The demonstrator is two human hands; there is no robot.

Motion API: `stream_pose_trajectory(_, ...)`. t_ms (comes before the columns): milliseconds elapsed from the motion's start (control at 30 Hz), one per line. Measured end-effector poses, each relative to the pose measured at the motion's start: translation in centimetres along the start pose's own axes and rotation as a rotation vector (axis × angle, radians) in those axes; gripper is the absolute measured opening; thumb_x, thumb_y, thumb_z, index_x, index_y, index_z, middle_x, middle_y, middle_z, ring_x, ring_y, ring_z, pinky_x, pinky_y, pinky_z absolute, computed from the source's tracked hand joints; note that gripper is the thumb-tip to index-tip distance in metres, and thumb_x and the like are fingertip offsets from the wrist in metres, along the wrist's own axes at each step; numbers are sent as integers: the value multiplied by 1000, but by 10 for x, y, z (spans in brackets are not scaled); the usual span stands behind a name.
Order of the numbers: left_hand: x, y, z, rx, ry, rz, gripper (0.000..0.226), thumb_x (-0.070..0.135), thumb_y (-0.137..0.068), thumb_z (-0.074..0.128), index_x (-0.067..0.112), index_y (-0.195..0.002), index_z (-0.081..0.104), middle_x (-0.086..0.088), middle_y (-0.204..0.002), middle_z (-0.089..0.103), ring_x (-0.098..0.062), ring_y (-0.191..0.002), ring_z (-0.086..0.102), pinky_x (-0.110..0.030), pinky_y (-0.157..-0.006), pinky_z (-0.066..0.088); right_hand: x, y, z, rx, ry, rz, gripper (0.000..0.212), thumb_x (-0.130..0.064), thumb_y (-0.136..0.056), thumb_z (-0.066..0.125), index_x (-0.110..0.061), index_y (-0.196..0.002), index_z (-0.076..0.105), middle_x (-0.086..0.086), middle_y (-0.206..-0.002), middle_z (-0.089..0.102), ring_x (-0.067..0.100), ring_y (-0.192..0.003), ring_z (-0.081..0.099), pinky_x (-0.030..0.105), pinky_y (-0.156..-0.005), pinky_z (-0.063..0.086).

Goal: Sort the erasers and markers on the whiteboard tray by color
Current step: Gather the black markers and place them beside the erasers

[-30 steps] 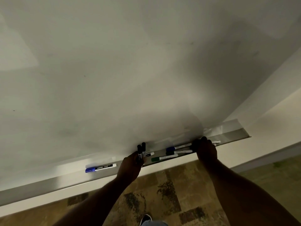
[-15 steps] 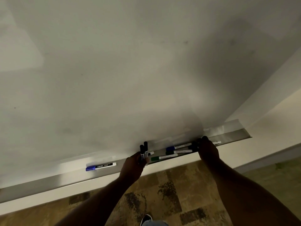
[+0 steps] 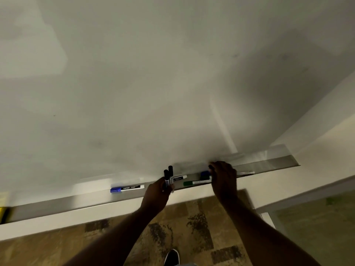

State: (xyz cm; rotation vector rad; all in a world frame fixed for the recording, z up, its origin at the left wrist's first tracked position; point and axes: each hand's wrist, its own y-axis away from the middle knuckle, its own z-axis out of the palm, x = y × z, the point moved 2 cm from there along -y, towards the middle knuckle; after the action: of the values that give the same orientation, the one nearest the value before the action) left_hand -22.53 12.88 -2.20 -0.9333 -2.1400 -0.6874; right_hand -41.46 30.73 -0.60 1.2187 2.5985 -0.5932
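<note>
My left hand (image 3: 156, 192) is shut on two black-capped markers (image 3: 168, 175), held upright above the metal whiteboard tray (image 3: 57, 206). A blue-capped marker (image 3: 127, 188) lies on the tray to the left of that hand. Behind the hand lies another marker (image 3: 180, 177) with a white barrel. A green marker (image 3: 196, 182) and a blue-capped marker (image 3: 205, 174) lie in the tray's middle. My right hand (image 3: 223, 177) rests over the right ends of those two, fingers curled down on them; its grip is hidden. One more marker (image 3: 246, 173) pokes out to the right of it.
The whiteboard (image 3: 153, 83) fills the view above the tray. A yellow and black object (image 3: 3, 212) sits at the tray's far left. The tray's right end (image 3: 288, 162) is bare metal. Below are a patterned floor (image 3: 192, 217) and my shoe (image 3: 172, 257).
My right hand has slid left along the tray, now covering the ends of the green and blue markers. My left hand still holds the two black markers, and the view shifted slightly.
</note>
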Motion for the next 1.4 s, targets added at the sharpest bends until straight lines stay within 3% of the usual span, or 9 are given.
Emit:
stream_pose_trajectory(100,-3,8,-8,38,25,2,4,35,-90,58,39,-91,60,18,-71,68,6,-71,62,-17,-61,44,-59,6,10,50,-236,-114,27,-21,-94,60,-17,-120,66,2,-119,65,18,-114,58,33,-97,48)
stream_pose_trajectory(233,-11,22,-33,154,82,-4,6,31,-91,60,33,-96,62,14,-74,67,4,-71,62,-15,-60,43,-142,14,27,-119,-609,-151,34,-33,-96,55,-29,-130,56,-9,-124,62,0,-111,60,14,-94,49)
stream_pose_trajectory(400,-34,41,-76,279,245,-78,6,26,-92,61,30,-97,63,16,-79,70,12,-78,62,-5,-61,41,-215,16,52,-278,-970,60,25,-36,-77,74,-45,-100,66,-21,-100,74,0,-92,71,29,-81,60)
stream_pose_trajectory(633,-86,76,-144,431,516,-253,9,31,-82,58,24,-80,64,-4,-79,74,-24,-75,71,-43,-70,56,-316,35,77,-437,-946,-147,29,-19,-81,65,-41,-99,71,-18,-100,73,5,-94,70,26,-84,58)
stream_pose_trajectory(867,-133,101,-194,481,887,-364,12,5,-89,60,13,-86,68,-6,-75,75,-23,-70,73,-30,-58,55,-399,54,103,-508,-981,-50,24,-7,-81,67,-30,-86,73,-8,-89,73,8,-82,70,23,-75,55)
stream_pose_trajectory(1033,-170,112,-222,520,1115,-450,13,7,-88,61,3,-95,70,-18,-84,73,-31,-77,70,-45,-76,58,-454,66,119,-558,-973,-10,22,-14,-84,67,-35,-83,73,-16,-85,75,-2,-77,69,10,-71,51)
stream_pose_trajectory(1133,-200,116,-244,546,1211,-503,10,9,-88,61,6,-88,71,-19,-83,72,-32,-79,69,-47,-81,57,-484,76,134,-700,-940,-13,31,-8,-90,58,-35,-94,74,-17,-95,76,-2,-92,70,15,-84,54)
stream_pose_trajectory(1233,-226,119,-262,561,1261,-564,13,11,-89,63,3,-98,69,-21,-86,71,-31,-81,69,-47,-81,59,-499,87,150,-784,-923,7,26,-6,-90,61,-21,-108,73,-8,-102,75,-7,-89,68,8,-79,50)
stream_pose_trajectory(1400,-268,121,-292,570,1372,-678,19,17,-89,68,3,-102,67,-18,-86,70,-30,-80,68,-36,-68,57,-511,103,178,-920,-1043,349,27,-4,-87,68,-13,-112,68,9,-104,69,16,-81,66,31,-67,57)
